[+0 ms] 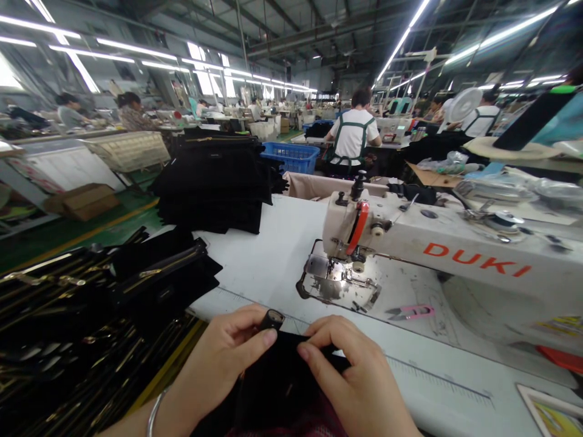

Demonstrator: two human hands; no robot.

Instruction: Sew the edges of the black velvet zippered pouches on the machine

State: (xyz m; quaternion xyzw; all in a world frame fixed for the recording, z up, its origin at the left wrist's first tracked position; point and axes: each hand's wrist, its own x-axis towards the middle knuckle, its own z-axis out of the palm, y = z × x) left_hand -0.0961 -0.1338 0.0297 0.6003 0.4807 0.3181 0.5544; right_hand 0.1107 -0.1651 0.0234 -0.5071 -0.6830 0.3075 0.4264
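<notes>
At your far left lies a heap of black pieces with gold zips [40, 346]; beyond it, on the green floor, sits a cardboard box [88, 201]; next, nearer you, a black zipped pouch [166, 291] lies at the table's left end, overlapping that heap; behind it a tall stack of black pieces [214, 182] rests on the white table [277, 258]; your left hand [234, 343], with a silver bracelet [155, 414] at the wrist, is closed in a pinch, thumb against fingers, on the left of a black cloth piece [276, 385]; a dark, round-ended part [273, 318] pokes up by the thumb, and you cannot tell from here whether it belongs to the cloth; the cloth hangs between your hands, in front of the table's near edge; a blue basket [294, 158] stands beyond the table; your right hand [348, 364] grips the cloth's upper right edge between thumb and fingers; past it a co-worker in white [355, 133] sits facing away; the sewing machine [403, 227] reaches rightward, with pink-handled snips [412, 312] lying before it; a framed card [551, 413] lies at the near right.
</notes>
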